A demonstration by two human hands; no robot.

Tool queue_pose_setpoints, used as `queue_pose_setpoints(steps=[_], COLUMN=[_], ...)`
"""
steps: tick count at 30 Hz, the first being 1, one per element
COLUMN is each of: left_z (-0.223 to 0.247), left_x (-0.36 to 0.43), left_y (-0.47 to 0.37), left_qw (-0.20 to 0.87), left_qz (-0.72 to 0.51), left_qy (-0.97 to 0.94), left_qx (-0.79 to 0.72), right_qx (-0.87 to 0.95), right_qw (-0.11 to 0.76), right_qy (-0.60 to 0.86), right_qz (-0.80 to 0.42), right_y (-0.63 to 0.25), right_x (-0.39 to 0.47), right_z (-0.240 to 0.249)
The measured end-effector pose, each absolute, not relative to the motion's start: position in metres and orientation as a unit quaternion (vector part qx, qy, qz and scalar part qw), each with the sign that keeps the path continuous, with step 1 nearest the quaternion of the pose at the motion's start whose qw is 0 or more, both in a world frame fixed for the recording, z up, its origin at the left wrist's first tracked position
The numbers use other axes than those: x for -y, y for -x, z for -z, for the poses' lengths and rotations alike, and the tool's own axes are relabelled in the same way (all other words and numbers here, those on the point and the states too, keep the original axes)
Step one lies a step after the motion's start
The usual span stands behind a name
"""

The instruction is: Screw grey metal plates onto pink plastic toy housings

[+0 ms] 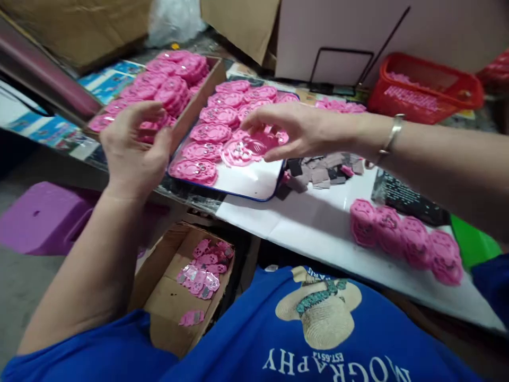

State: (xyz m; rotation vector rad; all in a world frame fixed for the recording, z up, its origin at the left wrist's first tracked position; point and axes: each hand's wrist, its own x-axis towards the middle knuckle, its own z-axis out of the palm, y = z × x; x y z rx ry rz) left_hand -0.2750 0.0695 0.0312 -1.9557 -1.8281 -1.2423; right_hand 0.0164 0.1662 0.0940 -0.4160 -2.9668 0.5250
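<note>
My right hand [292,130] reaches over a white tray [254,180] with a blue rim. Its thumb and fingers curve around a glossy pink rubbery piece [260,144], blurred and partly hidden by the hand. Beside it, rows of similar pink pieces [209,132] with dark, face-like details lie on the tray. My left hand [135,143] is raised at the near side of a shallow cardboard box [194,103]. Thumb and fingers are apart there, with nothing seen between them. Stacked pink pieces [170,90] fill that box.
Grey and black squares [318,172] lie right of the tray. Several pink stacks [403,233] stand near the table's front edge. A red basket [425,95] sits at the back right. Below the table is an open carton [167,289] with pink scraps; a purple stool [47,217] stands left.
</note>
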Motion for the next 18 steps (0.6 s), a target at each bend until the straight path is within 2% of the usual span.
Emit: queue_pose_setpoints(steps=[4, 8, 10, 14, 18], left_z=[-0.031, -0.033, -0.034, -0.035, -0.032], left_x=[-0.066, -0.073, -0.080, -0.094, -0.106], left_y=[0.264, 0.252, 0.252, 0.262, 0.273], left_qw=[0.091, 0.068, 0.084, 0.070, 0.073], left_qz=[0.416, 0.385, 0.358, 0.221, 0.153], left_qy=[0.676, 0.694, 0.701, 0.756, 0.772], left_qx=[0.602, 0.605, 0.611, 0.612, 0.613], right_qx=[0.976, 0.979, 0.986, 0.992, 0.986], right_qw=[0.035, 0.014, 0.029, 0.061, 0.116], right_qy=[0.104, 0.078, 0.070, 0.050, 0.097], right_qz=[-0.189, -0.188, -0.145, -0.102, -0.072], right_y=[-0.083, -0.128, -0.143, -0.162, -0.166], right_x=[-0.134, -0.112, -0.110, -0.113, -0.108], right_z=[-0.089, -0.062, -0.043, -0.009, -0.005])
